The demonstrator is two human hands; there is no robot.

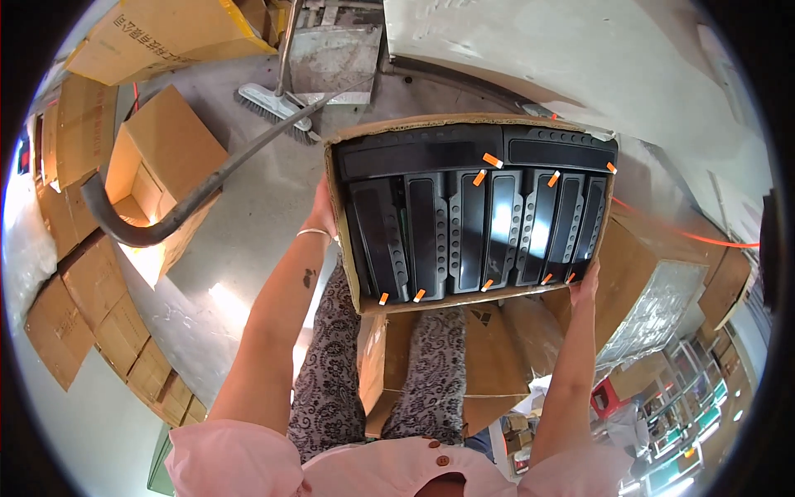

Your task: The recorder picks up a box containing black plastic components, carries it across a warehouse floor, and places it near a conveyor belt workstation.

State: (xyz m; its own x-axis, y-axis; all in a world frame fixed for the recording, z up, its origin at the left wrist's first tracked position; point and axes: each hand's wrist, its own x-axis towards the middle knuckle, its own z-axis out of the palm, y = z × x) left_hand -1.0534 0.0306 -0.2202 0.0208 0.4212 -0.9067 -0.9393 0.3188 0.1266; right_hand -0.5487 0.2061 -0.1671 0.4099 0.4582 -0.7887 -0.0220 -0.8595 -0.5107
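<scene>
A cardboard box (431, 123) is held up in front of me between my hands, its open top facing me. Long black plastic cases (472, 232) fill it, several standing side by side below and two lying across the far end. Small orange and white tags (493, 159) stick out from them. My left hand (323, 213) grips the box's left side, with the fingers partly hidden behind it. At the lower right corner, my right hand (585, 286) holds the other side, its fingers mostly hidden too.
Below the held box, near my legs, stands another cardboard box (497, 352). A broom (275, 103), a dustpan (331, 62) and a dark curved-end pole (195, 195) are to the far left. An open carton (178, 137) stands left; a carton (642, 273) and orange cord (696, 237) are right.
</scene>
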